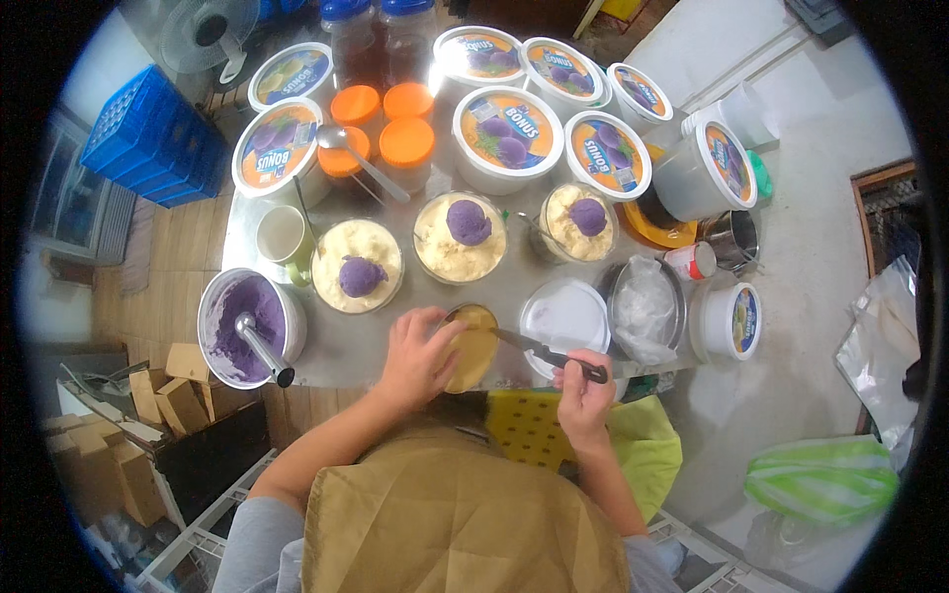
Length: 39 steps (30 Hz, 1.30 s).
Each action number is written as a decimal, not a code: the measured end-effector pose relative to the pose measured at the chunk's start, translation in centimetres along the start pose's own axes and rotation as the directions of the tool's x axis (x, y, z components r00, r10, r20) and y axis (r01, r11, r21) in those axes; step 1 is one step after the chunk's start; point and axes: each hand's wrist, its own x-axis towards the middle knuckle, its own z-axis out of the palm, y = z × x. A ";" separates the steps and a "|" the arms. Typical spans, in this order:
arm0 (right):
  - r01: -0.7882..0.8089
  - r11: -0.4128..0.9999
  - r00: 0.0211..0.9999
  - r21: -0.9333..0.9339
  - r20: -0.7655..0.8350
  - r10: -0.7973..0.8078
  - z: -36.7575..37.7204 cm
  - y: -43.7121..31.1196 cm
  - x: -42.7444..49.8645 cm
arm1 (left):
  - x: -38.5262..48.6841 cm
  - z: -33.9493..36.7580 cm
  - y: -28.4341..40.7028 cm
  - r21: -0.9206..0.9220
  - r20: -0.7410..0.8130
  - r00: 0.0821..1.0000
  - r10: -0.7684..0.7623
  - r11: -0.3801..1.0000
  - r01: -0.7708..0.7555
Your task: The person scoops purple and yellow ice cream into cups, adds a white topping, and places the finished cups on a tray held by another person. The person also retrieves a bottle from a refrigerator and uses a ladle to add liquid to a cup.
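My left hand (421,354) rests at the left rim of a round container of yellow food (474,356), perhaps custard, with its fingertips near the knife's tip. In my right hand (586,393) is the black handle of a knife (545,353); its dark blade reaches left over the yellow food. Beyond my hands stand three glasses of pale yellow crumbly ice, each topped with a purple scoop: a left glass (357,296), a middle glass (448,256) and a right glass (569,199). A white lid (565,315) lies to the right of the yellow food.
At left, a white tub of purple ice cream (252,319) holds a metal scoop (259,348), near a pale mug (284,236). Lidded ice cream tubs (507,132) and orange-capped jars (407,142) line the back. A pot with a plastic bag (643,311) and a small can (692,261) stand at right.
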 end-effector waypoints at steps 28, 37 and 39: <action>-0.131 0.991 0.827 -0.007 -0.552 0.105 -20.0 5.1 29.5 | -3.9 -5.8 1.9 -0.191 0.044 0.966 -0.255 0.947 0.259; 0.208 0.975 0.962 0.083 0.161 -0.219 11.3 -15.8 39.4 | -4.4 -6.3 1.5 -0.198 0.016 0.986 -0.165 0.966 0.165; 0.216 0.948 0.942 -0.235 0.306 -0.139 14.3 -18.9 39.7 | -4.9 -6.6 1.3 -0.214 0.004 0.988 -0.155 0.965 0.152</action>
